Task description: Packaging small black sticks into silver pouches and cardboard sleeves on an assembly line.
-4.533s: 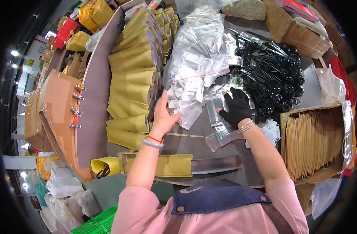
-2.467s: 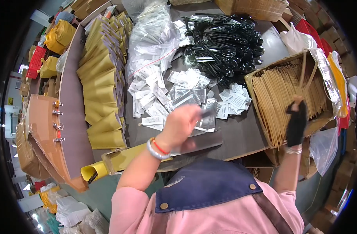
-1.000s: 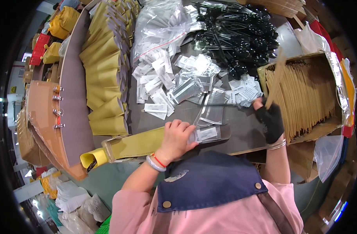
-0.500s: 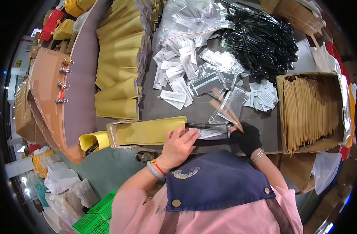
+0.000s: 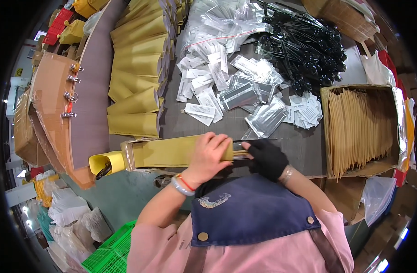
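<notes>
Near the table's front edge lies a flat yellow-brown paper sleeve. My left hand grips its right end, fingers over the top. My right hand, in a black glove with bare fingertips, is closed on thin wooden sticks at the sleeve's mouth. The sticks lie lengthwise, their left ends hidden at the sleeve and under my left hand. Beyond my hands, clear plastic packets and white printed sachets are heaped loosely.
A row of yellow-brown sleeves stands at left. Black plastic utensils are piled at back right. An open carton holds many wooden sticks at right. A yellow container with a dark tool inside sits at the table's left edge.
My right hand has moved left to the sleeve, turning the wooden sticks from slanting over the packets to lying along it. My left hand has shifted slightly, onto the sleeve's right end.
</notes>
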A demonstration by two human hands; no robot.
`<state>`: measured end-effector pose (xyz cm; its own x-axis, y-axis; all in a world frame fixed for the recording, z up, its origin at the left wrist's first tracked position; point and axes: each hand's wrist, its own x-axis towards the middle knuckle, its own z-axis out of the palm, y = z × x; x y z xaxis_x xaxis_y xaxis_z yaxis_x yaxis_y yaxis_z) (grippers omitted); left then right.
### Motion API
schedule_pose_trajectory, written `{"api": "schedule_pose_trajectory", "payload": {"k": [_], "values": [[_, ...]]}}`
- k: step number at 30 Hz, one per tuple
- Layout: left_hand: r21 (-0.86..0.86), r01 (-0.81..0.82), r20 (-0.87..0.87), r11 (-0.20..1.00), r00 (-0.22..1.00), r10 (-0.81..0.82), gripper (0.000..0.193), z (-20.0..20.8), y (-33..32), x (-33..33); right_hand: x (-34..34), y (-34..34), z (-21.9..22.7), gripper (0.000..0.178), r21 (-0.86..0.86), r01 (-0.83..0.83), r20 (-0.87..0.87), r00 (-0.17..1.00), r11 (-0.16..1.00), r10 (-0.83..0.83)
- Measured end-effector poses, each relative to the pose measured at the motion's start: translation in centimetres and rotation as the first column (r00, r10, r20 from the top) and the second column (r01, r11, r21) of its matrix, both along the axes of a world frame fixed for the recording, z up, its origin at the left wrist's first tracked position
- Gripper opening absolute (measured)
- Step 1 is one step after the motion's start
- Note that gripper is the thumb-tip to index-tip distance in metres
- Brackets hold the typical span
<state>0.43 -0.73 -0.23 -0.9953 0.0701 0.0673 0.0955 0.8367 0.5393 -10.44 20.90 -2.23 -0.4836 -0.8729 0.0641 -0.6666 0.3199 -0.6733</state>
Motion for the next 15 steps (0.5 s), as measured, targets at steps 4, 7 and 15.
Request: {"api": "schedule_pose_trajectory", "payload": {"k": [4, 7, 15], "values": [[-0.089, 0.043, 0.031, 0.995, 0.999, -0.041, 0.08, 1.1, 1.0, -1.2, -0.9, 2.2, -1.1, 0.022, -0.089, 0.121, 0.093, 0.989, 0.989, -0.112], [-0.085, 0.064, 0.063, 0.994, 0.996, -0.058, 0.08, 0.7, 1.4, -1.4, 0.0, 1.7, -1.3, 0.016, 0.0, 0.276, 0.256, 0.929, 0.961, -0.267], [-0.276, 0.244, 0.185, 0.929, 0.963, -0.198, 0.036, 2.5, 2.3, -3.9, -1.0, -0.6, 2.9, 0.056, 0.107, 0.124, -0.242, 0.966, 0.987, -0.095]]}}
